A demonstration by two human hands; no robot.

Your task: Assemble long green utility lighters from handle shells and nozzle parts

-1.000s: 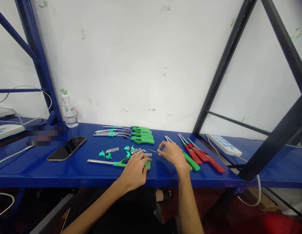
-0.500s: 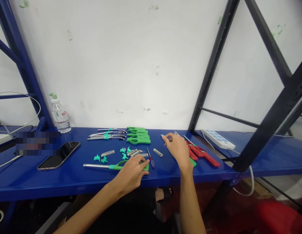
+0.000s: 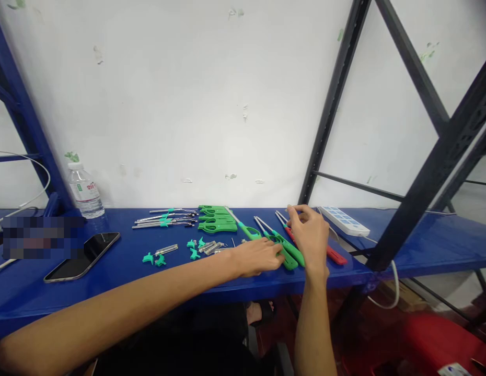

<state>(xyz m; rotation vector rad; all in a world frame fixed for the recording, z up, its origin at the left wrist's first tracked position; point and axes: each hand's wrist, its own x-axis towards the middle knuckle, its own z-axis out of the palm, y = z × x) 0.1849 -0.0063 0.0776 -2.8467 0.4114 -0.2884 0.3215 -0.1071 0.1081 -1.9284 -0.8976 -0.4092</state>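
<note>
Where the hands (image 3: 262, 257) (image 3: 312, 240) come close, green lighters (image 3: 293, 250) lie between.

Three assembled green lighters (image 3: 293, 251), five loose teal pieces (image 3: 148, 258) — one phone (image 3: 84, 257), one bottle (image 3: 86, 194).

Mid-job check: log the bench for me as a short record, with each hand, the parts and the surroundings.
Left hand: over a green plastic lighter with a long metal tube; grip hidden
Right hand: in front of red plastic lighters, fingers bent; cannot tell if holding anything
Between hands: other green long-tubed lighters
Left of hands: small teal plastic pieces, clear narrow cartridges
Back row: green plastic handles, thin metal tubes with teal collars
Far left: black flat phone, clear plastic bottle
Surface: glossy blue tabletop
</note>
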